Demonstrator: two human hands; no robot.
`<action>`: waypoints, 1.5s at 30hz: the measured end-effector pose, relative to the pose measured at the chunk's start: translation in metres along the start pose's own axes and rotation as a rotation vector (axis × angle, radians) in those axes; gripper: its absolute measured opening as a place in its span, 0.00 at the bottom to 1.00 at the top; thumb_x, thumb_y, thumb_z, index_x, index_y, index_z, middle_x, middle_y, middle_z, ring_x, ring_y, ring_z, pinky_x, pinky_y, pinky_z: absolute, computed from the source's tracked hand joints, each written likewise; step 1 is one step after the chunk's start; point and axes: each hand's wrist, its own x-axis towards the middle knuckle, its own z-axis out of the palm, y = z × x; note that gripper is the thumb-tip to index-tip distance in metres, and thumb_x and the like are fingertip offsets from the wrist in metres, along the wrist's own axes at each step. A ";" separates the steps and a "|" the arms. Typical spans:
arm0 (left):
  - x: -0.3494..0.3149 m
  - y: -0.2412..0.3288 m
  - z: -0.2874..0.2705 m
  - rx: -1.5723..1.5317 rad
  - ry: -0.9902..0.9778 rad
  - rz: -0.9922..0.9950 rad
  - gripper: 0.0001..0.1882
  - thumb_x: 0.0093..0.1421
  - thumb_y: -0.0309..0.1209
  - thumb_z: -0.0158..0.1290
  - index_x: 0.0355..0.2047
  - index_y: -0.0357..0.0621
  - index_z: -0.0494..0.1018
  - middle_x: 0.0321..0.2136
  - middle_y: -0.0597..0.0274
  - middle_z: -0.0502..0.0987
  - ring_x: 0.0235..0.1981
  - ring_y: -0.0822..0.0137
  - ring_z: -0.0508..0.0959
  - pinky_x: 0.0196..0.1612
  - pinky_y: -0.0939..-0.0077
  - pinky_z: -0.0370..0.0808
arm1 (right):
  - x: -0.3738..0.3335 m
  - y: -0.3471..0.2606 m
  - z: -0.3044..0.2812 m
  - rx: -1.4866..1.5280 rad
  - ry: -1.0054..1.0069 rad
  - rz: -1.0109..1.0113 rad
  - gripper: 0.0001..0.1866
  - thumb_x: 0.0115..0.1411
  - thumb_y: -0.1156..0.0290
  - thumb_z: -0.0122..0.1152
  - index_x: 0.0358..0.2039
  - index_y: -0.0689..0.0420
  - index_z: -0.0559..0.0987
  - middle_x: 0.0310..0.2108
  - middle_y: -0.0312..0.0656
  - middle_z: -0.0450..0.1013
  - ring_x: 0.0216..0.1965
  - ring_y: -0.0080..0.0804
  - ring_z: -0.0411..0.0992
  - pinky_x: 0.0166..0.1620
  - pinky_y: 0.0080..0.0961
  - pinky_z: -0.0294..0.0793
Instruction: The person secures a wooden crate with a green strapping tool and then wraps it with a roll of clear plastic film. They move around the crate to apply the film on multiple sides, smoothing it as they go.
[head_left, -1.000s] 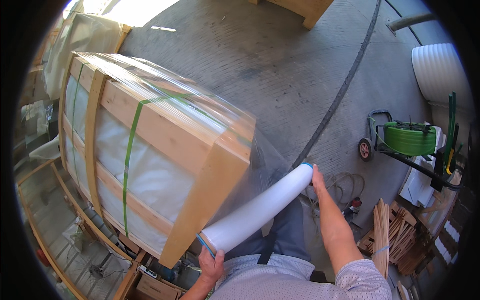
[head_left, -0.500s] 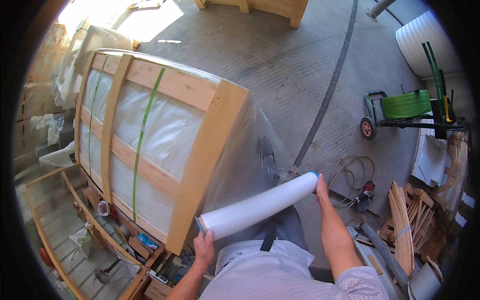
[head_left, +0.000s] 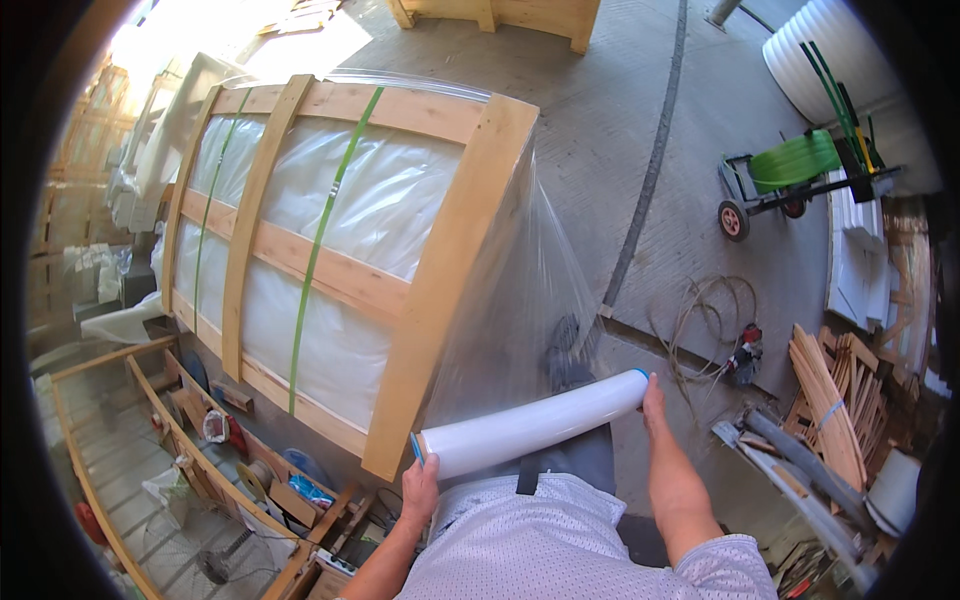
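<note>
A long white roll of stretch film [head_left: 535, 422] lies crosswise in front of my waist. My left hand [head_left: 420, 490] grips its left end beside a blue rim; my right hand [head_left: 653, 400] is closed around the blue-rimmed right end. From the roll a clear sheet of film [head_left: 500, 310] runs taut to the near side of a large wooden crate [head_left: 460, 270]. Behind the slats, white wrapped goods [head_left: 330, 350] fill the crate. Two green straps [head_left: 320, 240] cross its face. My fingers partly hide both roll ends.
To the left stands a wooden-framed bench [head_left: 150, 400] holding spools and small items. A hose [head_left: 715, 320] lies coiled on the floor at right. Beyond it are a wheeled strapping cart [head_left: 795, 165] and bundled wood strips [head_left: 825, 410]. A dark cable strip [head_left: 655, 170] crosses the concrete floor.
The crate and the floor objects have shifted in view as my viewpoint moved. The roll sits slightly lower and further right, still in both hands, with film stretched to the crate.
</note>
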 end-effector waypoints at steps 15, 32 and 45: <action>-0.045 -0.103 -0.094 0.182 -0.347 0.056 0.23 0.65 0.42 0.45 0.44 0.29 0.72 0.35 0.41 0.79 0.42 0.51 0.80 0.45 0.64 0.73 | -0.088 0.176 0.043 0.083 0.117 0.126 0.38 0.64 0.38 0.39 0.40 0.67 0.78 0.35 0.48 0.76 0.33 0.38 0.75 0.36 0.36 0.75; -0.050 -0.215 -0.168 0.487 -0.332 0.182 0.23 0.66 0.41 0.45 0.44 0.28 0.72 0.35 0.49 0.79 0.40 0.65 0.77 0.46 0.68 0.71 | -0.139 0.383 0.253 0.254 0.124 0.130 0.42 0.63 0.37 0.38 0.37 0.72 0.78 0.34 0.59 0.76 0.37 0.47 0.76 0.41 0.40 0.72; 0.064 -0.231 -0.305 1.015 -0.536 0.363 0.20 0.63 0.44 0.48 0.39 0.35 0.74 0.25 0.43 0.77 0.30 0.44 0.79 0.35 0.56 0.72 | -0.288 0.442 0.473 0.470 0.107 0.462 0.44 0.62 0.37 0.38 0.44 0.74 0.76 0.46 0.67 0.72 0.54 0.57 0.69 0.55 0.41 0.65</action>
